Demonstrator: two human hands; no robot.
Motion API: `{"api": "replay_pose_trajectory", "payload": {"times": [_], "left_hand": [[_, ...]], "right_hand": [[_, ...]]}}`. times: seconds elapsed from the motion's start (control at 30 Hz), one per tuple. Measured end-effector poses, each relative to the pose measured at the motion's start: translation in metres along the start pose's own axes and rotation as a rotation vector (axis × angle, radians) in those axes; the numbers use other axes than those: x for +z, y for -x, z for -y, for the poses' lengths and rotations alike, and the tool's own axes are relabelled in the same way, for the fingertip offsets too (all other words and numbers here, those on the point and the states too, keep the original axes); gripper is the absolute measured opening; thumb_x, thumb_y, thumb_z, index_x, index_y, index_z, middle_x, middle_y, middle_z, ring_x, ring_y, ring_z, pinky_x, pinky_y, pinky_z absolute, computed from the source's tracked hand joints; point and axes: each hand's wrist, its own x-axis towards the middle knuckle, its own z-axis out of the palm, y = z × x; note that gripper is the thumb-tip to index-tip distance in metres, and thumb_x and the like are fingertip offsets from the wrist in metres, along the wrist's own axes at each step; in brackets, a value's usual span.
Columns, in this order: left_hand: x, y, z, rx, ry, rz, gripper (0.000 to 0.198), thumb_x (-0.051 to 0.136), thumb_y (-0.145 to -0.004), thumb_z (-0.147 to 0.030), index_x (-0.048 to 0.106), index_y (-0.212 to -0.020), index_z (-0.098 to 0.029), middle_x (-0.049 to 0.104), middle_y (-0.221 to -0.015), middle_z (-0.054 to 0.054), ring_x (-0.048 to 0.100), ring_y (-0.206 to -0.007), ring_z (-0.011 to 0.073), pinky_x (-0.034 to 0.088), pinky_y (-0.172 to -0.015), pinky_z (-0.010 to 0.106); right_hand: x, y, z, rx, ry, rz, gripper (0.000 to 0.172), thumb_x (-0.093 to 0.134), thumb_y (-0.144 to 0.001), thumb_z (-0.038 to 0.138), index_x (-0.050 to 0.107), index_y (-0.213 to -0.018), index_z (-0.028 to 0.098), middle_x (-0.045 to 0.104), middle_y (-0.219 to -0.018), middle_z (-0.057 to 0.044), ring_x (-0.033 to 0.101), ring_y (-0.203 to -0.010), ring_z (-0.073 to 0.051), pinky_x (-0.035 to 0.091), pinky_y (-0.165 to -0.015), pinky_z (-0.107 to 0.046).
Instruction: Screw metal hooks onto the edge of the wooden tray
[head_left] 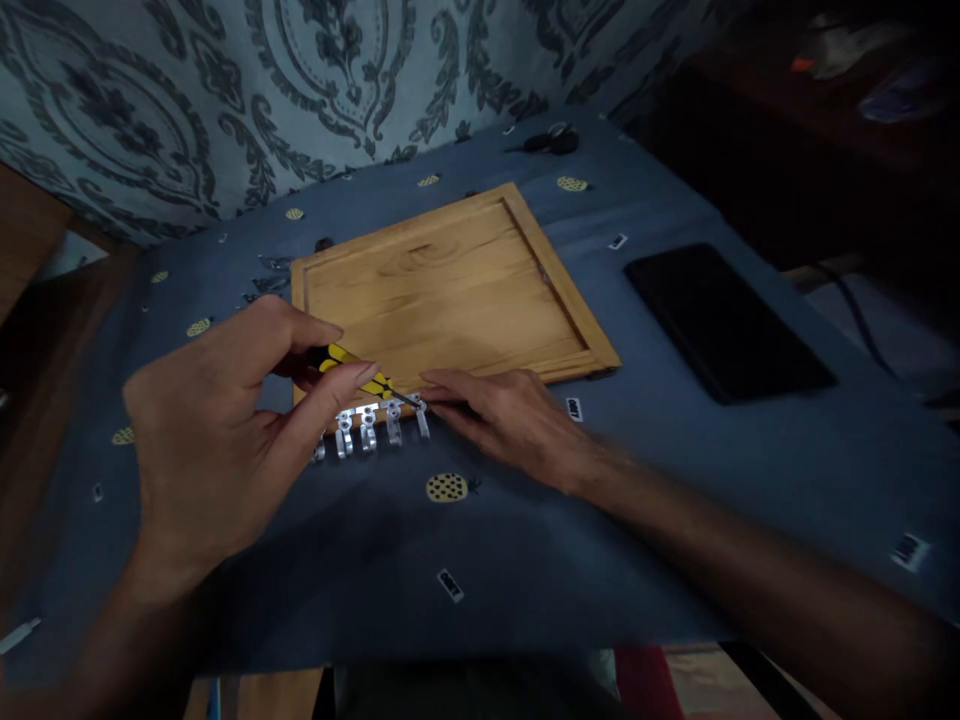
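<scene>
1. Metal hook rail (367, 428) lies along the wooden panel (442, 290)'s near edge on the bench (540, 570), so placing looks done.
2. Left hand (217, 430) has fingers gripping a yellow-black screwdriver (346, 357), tip at the rail's right end; looks unfinished there.
3. Right hand (517, 420)'s fingers are there too, can't tell if gripping.

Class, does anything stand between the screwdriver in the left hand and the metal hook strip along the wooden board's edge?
Nothing visible does: the left hand aims the screwdriver at the right end of the hook strip; the right hand sits beside it.
</scene>
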Motion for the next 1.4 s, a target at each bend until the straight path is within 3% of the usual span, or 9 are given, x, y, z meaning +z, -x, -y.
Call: {"api": "replay_pose_trajectory", "payload": {"times": [0.23,0.43,0.7,0.9,1.4], "left_hand": [[-0.0011,0.0020,-0.0008,-0.036,-0.007,0.040,0.005,0.066,-0.092,-0.033,0.068,-0.092,-0.029,0.068,-0.077,-0.007,0.067,-0.066,0.0114,0.054,-0.061,0.028],[-0.0029,0.0012,-0.0075,-0.095,-0.052,0.073,0.012,0.059,-0.095,-0.041,0.064,-0.089,-0.033,0.068,-0.075,-0.006,0.069,-0.067,0.0153,0.052,-0.058,0.035],[0.0029,0.0012,-0.0018,0.008,-0.029,-0.008,0.017,0.071,-0.088,-0.041,0.066,-0.087,-0.025,0.067,-0.071,-0.006,0.065,-0.061,0.0111,0.047,-0.053,0.025],[0.0029,0.0010,0.0020,0.054,-0.036,-0.011,0.017,0.074,-0.086,-0.036,0.067,-0.088,-0.020,0.067,-0.075,-0.006,0.063,-0.063,0.0078,0.046,-0.057,0.019],[-0.0009,0.0002,-0.0047,0.031,0.012,0.052,0.009,0.071,-0.089,-0.030,0.068,-0.093,-0.023,0.072,-0.083,-0.005,0.068,-0.073,0.0113,0.053,-0.068,0.022]], "right_hand": [[0.0003,0.0005,-0.0005,-0.007,0.001,-0.002,0.024,0.056,-0.096,0.024,0.066,-0.118,0.024,0.079,-0.101,-0.002,0.075,-0.088,-0.018,0.053,-0.077,-0.027],[0.0004,0.0002,-0.0003,-0.004,0.000,-0.006,0.026,0.054,-0.097,0.024,0.066,-0.120,0.025,0.079,-0.103,-0.003,0.075,-0.088,-0.018,0.054,-0.078,-0.028],[0.0012,-0.0001,-0.0004,0.007,-0.008,-0.003,0.028,0.056,-0.095,0.023,0.066,-0.121,0.026,0.079,-0.101,-0.002,0.074,-0.088,-0.018,0.054,-0.077,-0.027],[-0.0007,0.0006,0.0005,0.004,-0.014,0.004,0.024,0.055,-0.097,0.024,0.066,-0.118,0.024,0.079,-0.102,-0.002,0.074,-0.087,-0.017,0.052,-0.076,-0.026],[0.0026,0.0004,-0.0009,0.009,-0.015,-0.018,0.026,0.057,-0.096,0.023,0.067,-0.120,0.025,0.079,-0.102,-0.002,0.075,-0.088,-0.018,0.054,-0.078,-0.028]]}}
